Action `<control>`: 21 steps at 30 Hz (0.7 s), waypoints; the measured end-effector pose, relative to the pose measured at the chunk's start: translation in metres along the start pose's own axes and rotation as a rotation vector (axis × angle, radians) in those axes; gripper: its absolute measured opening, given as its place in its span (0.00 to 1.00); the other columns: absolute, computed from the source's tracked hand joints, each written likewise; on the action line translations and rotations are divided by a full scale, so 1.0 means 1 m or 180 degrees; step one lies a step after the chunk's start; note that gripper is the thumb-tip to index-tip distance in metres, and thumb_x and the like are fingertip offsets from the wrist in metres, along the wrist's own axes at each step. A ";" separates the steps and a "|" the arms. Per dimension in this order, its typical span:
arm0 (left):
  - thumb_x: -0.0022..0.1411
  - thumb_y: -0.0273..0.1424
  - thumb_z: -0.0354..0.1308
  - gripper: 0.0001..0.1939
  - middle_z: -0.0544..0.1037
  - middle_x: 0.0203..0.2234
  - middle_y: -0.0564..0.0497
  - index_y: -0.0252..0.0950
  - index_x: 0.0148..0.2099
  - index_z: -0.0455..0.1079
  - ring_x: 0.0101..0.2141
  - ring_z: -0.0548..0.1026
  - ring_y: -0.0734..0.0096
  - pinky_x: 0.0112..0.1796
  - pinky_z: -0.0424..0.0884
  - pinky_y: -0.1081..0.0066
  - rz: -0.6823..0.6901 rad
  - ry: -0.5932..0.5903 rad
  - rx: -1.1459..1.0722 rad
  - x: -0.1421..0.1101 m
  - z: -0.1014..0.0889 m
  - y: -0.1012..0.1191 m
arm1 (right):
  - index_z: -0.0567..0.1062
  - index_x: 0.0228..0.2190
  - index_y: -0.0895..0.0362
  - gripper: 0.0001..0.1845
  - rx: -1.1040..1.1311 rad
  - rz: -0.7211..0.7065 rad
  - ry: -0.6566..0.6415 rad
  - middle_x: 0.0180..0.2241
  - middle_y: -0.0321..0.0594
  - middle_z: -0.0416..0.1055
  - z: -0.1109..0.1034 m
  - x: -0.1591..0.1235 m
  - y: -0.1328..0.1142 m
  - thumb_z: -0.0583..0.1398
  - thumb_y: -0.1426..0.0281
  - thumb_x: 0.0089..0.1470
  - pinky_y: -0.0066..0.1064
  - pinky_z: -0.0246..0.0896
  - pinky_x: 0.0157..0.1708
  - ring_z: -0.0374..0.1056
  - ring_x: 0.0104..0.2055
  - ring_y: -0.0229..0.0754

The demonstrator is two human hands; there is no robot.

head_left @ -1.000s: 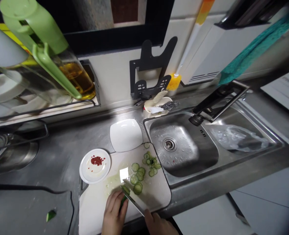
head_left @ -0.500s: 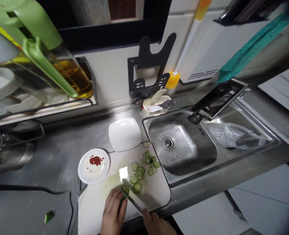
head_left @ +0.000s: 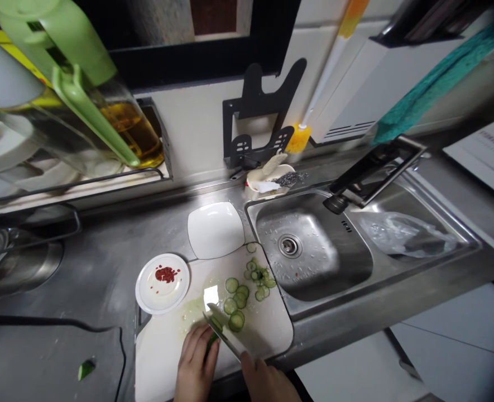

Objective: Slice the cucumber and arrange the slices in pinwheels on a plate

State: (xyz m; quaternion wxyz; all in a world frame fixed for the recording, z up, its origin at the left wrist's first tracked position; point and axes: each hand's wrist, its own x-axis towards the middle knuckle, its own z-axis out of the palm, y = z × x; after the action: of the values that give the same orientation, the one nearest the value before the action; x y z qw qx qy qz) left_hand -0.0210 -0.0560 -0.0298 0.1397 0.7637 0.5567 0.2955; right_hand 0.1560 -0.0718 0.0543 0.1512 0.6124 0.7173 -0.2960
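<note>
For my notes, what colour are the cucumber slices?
The slices are pale green with darker rims; head view.

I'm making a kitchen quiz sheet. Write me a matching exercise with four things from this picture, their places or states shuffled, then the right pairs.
Things:
1. knife
2. round plate
3. plastic bag
4. cucumber slices

Places or states:
A. at the right-hand sink basin
B. scattered on the cutting board
C. gripped by the right hand
D. bearing small red pieces

Right pairs: 1-C, 2-D, 3-A, 4-B

One knife point(head_left: 229, 345), one board point(head_left: 161, 352), two plates point(head_left: 216, 230) point(head_left: 152, 296)
</note>
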 end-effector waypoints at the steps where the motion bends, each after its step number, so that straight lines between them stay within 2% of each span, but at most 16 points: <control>1: 0.63 0.32 0.54 0.09 0.79 0.40 0.47 0.37 0.44 0.72 0.43 0.77 0.65 0.45 0.75 0.66 0.0005 0.0003 0.0008 0.000 0.000 0.000 | 0.72 0.40 0.56 0.19 0.0036 -0.0015 0.0008 0.29 0.43 0.77 -0.001 0.001 0.000 0.49 0.84 0.53 0.26 0.61 0.22 0.75 0.27 0.45; 10: 0.64 0.32 0.53 0.10 0.80 0.40 0.48 0.37 0.45 0.72 0.43 0.77 0.66 0.46 0.74 0.65 0.0004 -0.0093 -0.0014 -0.001 0.001 -0.002 | 0.72 0.40 0.59 0.19 -0.0010 -0.0085 0.0146 0.27 0.44 0.76 0.001 0.012 -0.004 0.50 0.84 0.50 0.25 0.64 0.24 0.75 0.28 0.45; 17: 0.65 0.33 0.52 0.11 0.80 0.39 0.47 0.37 0.45 0.73 0.42 0.77 0.66 0.45 0.74 0.65 -0.0015 -0.0077 -0.0037 0.000 0.001 -0.002 | 0.72 0.40 0.60 0.22 0.0191 -0.0015 -0.0107 0.31 0.48 0.77 -0.004 0.024 -0.011 0.47 0.86 0.50 0.29 0.66 0.27 0.75 0.32 0.46; 21: 0.65 0.33 0.52 0.11 0.80 0.40 0.47 0.37 0.45 0.72 0.43 0.77 0.65 0.46 0.74 0.65 -0.0058 -0.0169 -0.0060 -0.002 0.002 -0.003 | 0.72 0.42 0.60 0.24 0.0116 0.0165 -0.0495 0.34 0.49 0.77 -0.013 0.032 -0.019 0.46 0.88 0.50 0.31 0.67 0.30 0.75 0.36 0.48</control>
State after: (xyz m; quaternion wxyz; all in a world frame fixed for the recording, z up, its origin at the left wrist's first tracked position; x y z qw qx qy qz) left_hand -0.0228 -0.0566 -0.0337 0.1643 0.7648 0.5570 0.2791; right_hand 0.1329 -0.0399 0.0502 0.2029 0.6086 0.6818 -0.3517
